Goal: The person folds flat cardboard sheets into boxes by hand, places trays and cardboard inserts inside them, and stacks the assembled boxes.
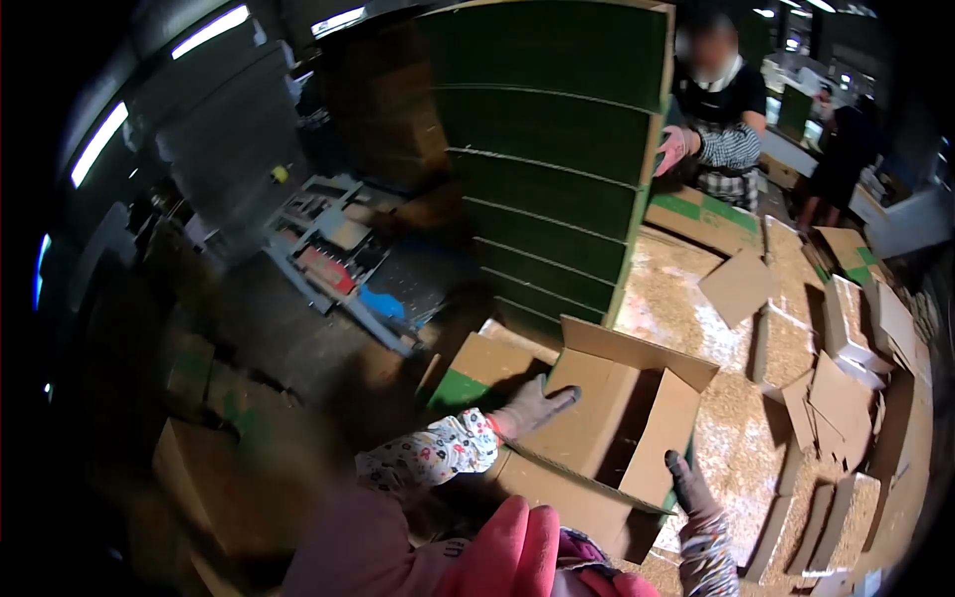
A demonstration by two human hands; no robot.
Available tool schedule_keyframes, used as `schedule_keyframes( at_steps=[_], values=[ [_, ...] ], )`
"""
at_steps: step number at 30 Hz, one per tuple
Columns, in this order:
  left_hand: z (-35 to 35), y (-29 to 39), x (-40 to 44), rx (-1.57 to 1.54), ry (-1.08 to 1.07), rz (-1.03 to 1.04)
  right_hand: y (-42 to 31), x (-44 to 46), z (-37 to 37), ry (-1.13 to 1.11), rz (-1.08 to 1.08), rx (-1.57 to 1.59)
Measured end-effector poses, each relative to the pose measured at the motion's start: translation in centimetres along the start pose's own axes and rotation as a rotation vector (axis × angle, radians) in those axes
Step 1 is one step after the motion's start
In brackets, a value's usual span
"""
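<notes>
An open cardboard box (587,403) stands in front of me with its flaps raised and a dark gap inside. My left hand (535,408), in a grey work glove, lies across the box's left side, fingers stretched over the brown panel. At the right near corner, my right hand (693,488) holds the edge of the same box; its glove has dark fingertips and part of the grip is hidden. Green tape (459,389) marks a carton panel just left of my left hand.
A tall dark green panel stack (557,149) with pale straps rises beyond the box. Across from me, a co-worker (716,119) touches its edge with a pink-gloved hand. Cardboard pieces (836,408) and narrow cartons lie at right on a speckled surface (731,438). Metal-framed equipment (328,259) stands at left.
</notes>
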State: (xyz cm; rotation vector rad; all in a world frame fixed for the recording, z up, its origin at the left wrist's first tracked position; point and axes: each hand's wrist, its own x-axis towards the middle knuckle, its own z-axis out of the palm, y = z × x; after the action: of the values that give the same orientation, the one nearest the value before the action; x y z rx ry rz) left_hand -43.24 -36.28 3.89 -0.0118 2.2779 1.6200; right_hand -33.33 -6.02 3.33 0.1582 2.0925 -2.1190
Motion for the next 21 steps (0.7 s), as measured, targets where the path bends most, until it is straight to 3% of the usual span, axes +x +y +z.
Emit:
schedule_keyframes(
  at_steps=[1, 4, 6, 7, 8, 9, 10, 12, 14, 16, 17, 18, 20, 21],
  values=[
    [0.1, 0.5, 1.1, -0.045, -0.071, -0.061, 0.3, -0.9, 0.6, 0.065, 0.010, 0.148],
    [0.5, 6.5, 2.7, -0.224, -0.117, 0.008, 1.0, -1.2, -2.7, 0.176, 0.027, 0.547],
    [-1.9, 12.4, 1.2, -1.082, -0.199, 0.103, -3.6, -1.1, -5.4, 0.121, -0.131, 0.619],
    [-4.5, 14.7, 1.2, -0.909, -0.402, 0.371, -6.7, -0.8, -6.3, 0.064, -0.237, 0.615],
    [-6.1, 17.1, 0.7, -0.607, -0.214, 0.688, -10.1, -0.2, -7.0, -0.012, -0.350, 0.588],
    [-9.0, 20.4, 0.1, 0.039, 0.353, 1.243, -13.7, 0.8, -7.5, -0.117, -0.469, 0.550],
    [-12.6, 22.8, 0.8, 0.079, 0.586, 1.373, -17.2, 2.5, -7.6, -0.256, -0.585, 0.485],
    [-18.6, 27.2, 1.9, -0.208, 1.030, 1.473, -24.3, 6.9, -7.2, -0.462, -0.742, 0.391],
    [-26.6, 28.3, 8.6, -0.601, 0.467, 1.312, -30.3, 10.9, -5.4, -0.288, -0.764, 0.481],
    [-28.4, 26.5, 14.5, -0.397, 0.548, 1.128, -36.0, 16.4, -4.6, -0.456, -0.769, 0.423],
    [-28.8, 26.0, 16.2, -0.291, 0.591, 1.029, -38.1, 19.8, -6.1, -0.479, -0.836, 0.093],
    [-26.9, 26.5, 16.0, -0.245, 0.974, 1.163, -40.1, 23.4, -7.5, -0.491, -0.887, -0.233],
    [-25.8, 26.9, 13.9, 0.110, 1.307, 1.285, -44.2, 30.5, -7.3, -0.506, -0.662, 0.166],
    [-25.4, 27.1, 12.2, 0.015, 1.184, 1.271, -45.0, 31.6, -5.0, -0.358, -0.591, 0.172]
  ],
)
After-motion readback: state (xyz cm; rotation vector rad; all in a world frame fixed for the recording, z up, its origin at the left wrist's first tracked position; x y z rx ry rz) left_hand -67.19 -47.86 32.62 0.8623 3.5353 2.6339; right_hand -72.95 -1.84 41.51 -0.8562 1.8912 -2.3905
